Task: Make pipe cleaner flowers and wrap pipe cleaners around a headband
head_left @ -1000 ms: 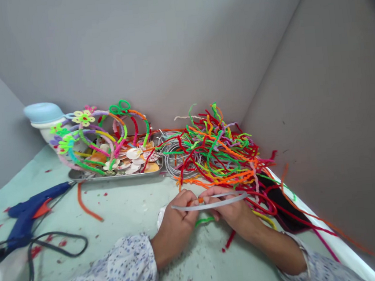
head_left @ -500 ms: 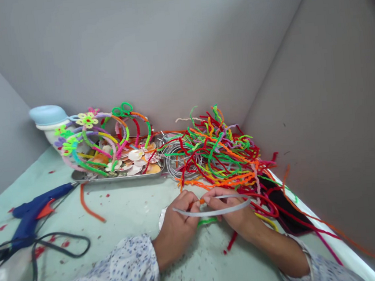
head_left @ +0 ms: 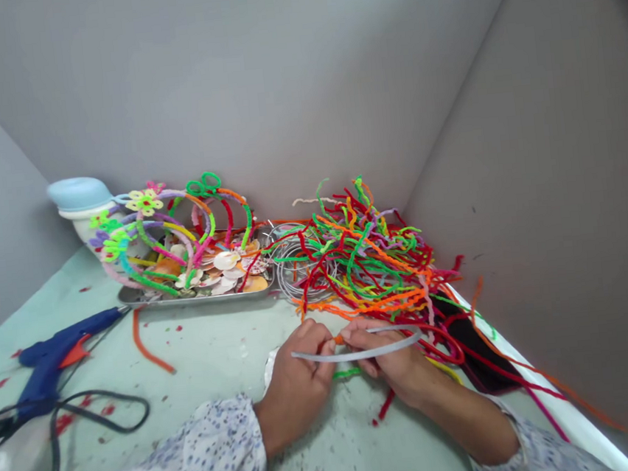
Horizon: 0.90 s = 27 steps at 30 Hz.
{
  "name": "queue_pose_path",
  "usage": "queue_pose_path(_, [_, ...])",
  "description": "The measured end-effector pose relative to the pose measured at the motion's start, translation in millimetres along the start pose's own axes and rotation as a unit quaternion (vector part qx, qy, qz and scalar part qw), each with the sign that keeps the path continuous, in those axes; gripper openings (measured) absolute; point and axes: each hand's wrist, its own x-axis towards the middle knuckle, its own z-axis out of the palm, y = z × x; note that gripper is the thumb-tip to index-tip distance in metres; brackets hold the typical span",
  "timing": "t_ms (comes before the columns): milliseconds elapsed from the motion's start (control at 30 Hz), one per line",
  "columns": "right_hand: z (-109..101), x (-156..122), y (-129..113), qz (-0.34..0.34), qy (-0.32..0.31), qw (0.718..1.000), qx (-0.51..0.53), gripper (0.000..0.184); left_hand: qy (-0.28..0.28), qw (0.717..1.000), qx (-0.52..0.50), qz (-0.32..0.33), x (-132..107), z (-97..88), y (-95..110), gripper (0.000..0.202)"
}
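Between my two hands is a plain grey-white headband [head_left: 359, 355], its curve toward the right. A short stretch of orange pipe cleaner [head_left: 339, 340] shows on it between my fingertips. My left hand [head_left: 302, 373] pinches the headband at the left side of that orange part, fingers curled. My right hand [head_left: 384, 354] has thumb and fingers closed on the band's orange part from the right. A green pipe cleaner [head_left: 348, 373] and the end of a red one [head_left: 384, 408] lie on the table beneath my hands.
Behind my hands spreads a heap of coloured pipe cleaners [head_left: 371, 252] beside coiled silver wire [head_left: 295, 267]. Finished headbands [head_left: 200, 202] stand in a metal tray [head_left: 198, 299] of shells. To the left lie a blue glue gun [head_left: 53, 360] with its cord and an orange strip [head_left: 150, 347].
My hands stay in nearly the same place, still on the headband. My right fingers have shifted slightly around the orange part.
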Motion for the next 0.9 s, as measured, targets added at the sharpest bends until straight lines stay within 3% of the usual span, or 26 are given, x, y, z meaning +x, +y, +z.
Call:
queue_pose_path(200, [-2, 2, 3, -0.012, 0.029, 0.998, -0.056, 0.021, 0.003, 1.000, -0.005, -0.017, 0, 0.7, -1, 0.023])
queue_pose_path(367, [-2, 0, -2, -0.024, 0.019, 0.997, -0.071, 0.020, -0.002, 1.000, 0.006, -0.010, 1, -1.3, 2, 0.023])
queue_pose_path(900, [-1, 2, 9, -0.003, -0.012, 0.999, 0.048, 0.024, -0.012, 1.000, 0.020, 0.011, 1, -1.8, 5, 0.023])
